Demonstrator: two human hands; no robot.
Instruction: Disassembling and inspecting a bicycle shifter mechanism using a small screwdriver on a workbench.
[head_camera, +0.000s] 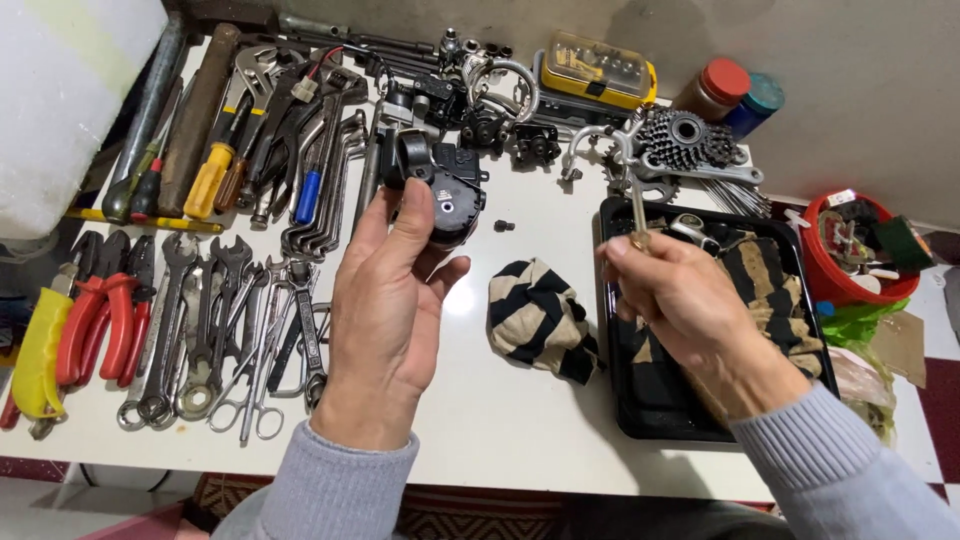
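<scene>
My left hand (385, 310) holds a black bicycle shifter part (440, 185) up above the white table (500, 400), thumb pressed on its side. My right hand (690, 320) pinches a thin metal tool (637, 205) upright, over the left edge of a black tray (650, 410). A striped black-and-tan rag (540, 315) lies bunched on the table between my hands. A small black bolt (504, 226) rests just right of the shifter part. Both sleeves are grey knit.
Wrenches, pliers and scissors (200, 330) lie in rows at left, screwdrivers (215, 170) behind them. A cassette sprocket (685, 140), brake calipers (500, 90), a yellow bit case (595, 70), two jars (725, 90) sit at the back. A red bucket (855, 250) stands right.
</scene>
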